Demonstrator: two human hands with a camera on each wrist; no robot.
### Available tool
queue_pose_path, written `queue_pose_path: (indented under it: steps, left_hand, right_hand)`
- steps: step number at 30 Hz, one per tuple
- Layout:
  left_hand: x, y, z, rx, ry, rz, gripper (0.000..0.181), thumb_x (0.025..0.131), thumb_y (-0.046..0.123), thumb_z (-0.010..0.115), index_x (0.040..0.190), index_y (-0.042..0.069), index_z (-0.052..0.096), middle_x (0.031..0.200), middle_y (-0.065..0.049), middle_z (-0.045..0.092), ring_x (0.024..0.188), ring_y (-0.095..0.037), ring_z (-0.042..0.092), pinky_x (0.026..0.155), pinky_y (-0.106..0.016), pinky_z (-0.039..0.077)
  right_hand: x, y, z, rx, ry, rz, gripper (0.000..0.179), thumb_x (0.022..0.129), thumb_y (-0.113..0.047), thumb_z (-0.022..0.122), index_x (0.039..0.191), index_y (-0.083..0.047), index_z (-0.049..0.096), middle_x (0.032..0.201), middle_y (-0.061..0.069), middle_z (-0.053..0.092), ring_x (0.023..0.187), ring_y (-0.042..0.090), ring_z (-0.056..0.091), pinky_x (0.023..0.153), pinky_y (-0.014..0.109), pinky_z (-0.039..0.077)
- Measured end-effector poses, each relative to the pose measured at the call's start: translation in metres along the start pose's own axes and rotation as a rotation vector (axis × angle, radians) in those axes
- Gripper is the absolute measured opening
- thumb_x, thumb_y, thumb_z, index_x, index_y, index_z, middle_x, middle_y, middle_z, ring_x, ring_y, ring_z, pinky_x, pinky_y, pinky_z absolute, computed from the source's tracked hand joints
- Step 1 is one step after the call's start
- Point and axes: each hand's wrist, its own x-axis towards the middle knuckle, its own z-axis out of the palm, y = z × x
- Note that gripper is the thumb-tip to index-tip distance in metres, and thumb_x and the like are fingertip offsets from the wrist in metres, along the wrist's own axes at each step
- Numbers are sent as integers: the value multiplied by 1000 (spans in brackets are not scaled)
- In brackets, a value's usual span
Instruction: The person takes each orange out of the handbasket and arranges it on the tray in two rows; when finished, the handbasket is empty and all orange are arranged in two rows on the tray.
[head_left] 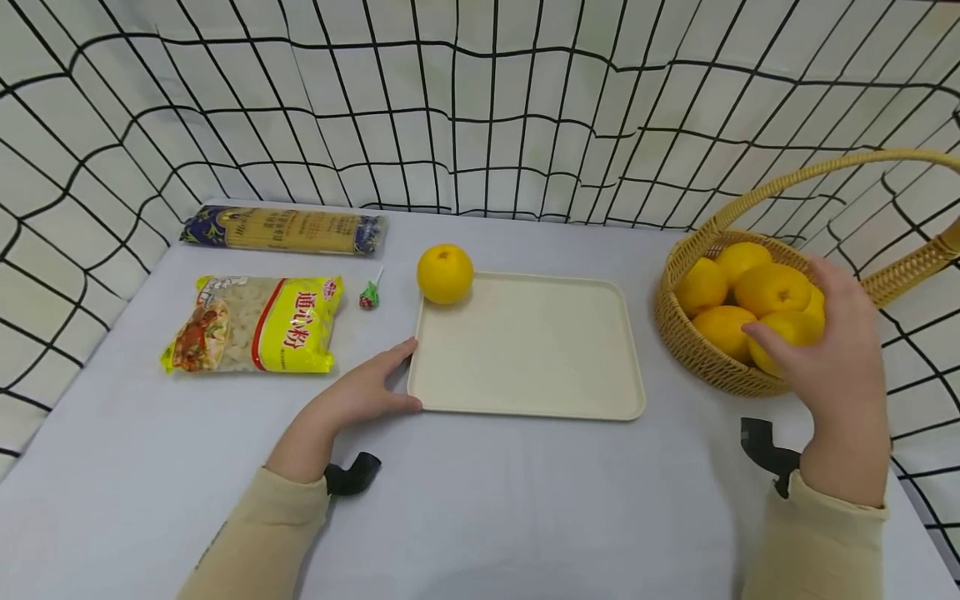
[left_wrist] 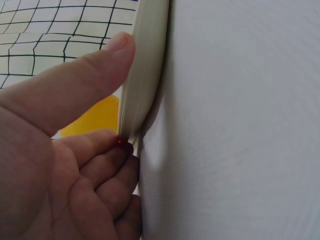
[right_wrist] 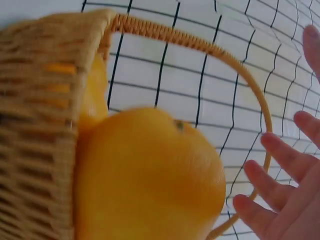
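My left hand (head_left: 363, 392) rests at the left edge of a cream rectangular tray (head_left: 525, 350), its thumb and fingertips touching the rim. The left wrist view shows the thumb against the tray rim (left_wrist: 145, 65), other fingers loosely bent below. An orange (head_left: 445, 273) sits on the tray's upper left corner. My right hand (head_left: 843, 358) hovers over a wicker basket (head_left: 720, 375) of several oranges, fingers spread. In the right wrist view those fingers (right_wrist: 282, 190) stand apart from the nearest orange (right_wrist: 150, 175).
To the left lie a yellow bag of pasta (head_left: 255, 325), a long pack of noodles (head_left: 285, 229) and a green-wrapped lollipop (head_left: 369, 296). The basket's tall handle (head_left: 780, 185) arches over the fruit. Black grid netting (head_left: 450, 108) surrounds the white table (head_left: 525, 508).
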Motion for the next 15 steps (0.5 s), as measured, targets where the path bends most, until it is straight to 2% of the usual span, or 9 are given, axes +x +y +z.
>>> queue_pose_path:
  steps: [3, 5, 9, 15]
  left_hand:
    - [0, -1, 1, -5, -1, -2, 90, 77, 31, 70, 147, 15, 15, 152, -10, 16, 139, -32, 15, 112, -52, 16]
    - [0, -1, 2, 0, 1, 5, 90, 77, 31, 70, 147, 14, 16, 152, -10, 17, 139, -33, 15, 112, -52, 16]
    - [0, -2, 2, 7, 3, 12, 90, 77, 31, 70, 147, 14, 16, 152, -11, 17, 139, -33, 16, 112, -52, 16]
    - [0, -2, 1, 6, 5, 9, 90, 77, 31, 70, 147, 13, 15, 152, -11, 17, 139, -33, 16, 112, -52, 16]
  right_hand:
    - [0, 5, -7, -68, -121, 108, 87, 79, -24, 69, 146, -13, 15, 152, 12, 17, 139, 35, 12, 113, 52, 8]
    - [-1, 9, -10, -86, -169, 139, 90, 80, -30, 68, 147, -12, 9, 153, 13, 10, 139, 37, 7, 112, 55, 6]
    - [0, 16, -12, -113, -254, 164, 96, 80, -40, 65, 147, -12, 2, 152, 19, 4, 137, 44, 3, 107, 63, 7]
    - [3, 26, -12, -128, -355, 149, 100, 79, -43, 65, 147, -9, -1, 150, 25, 2, 134, 50, 4, 103, 68, 9]
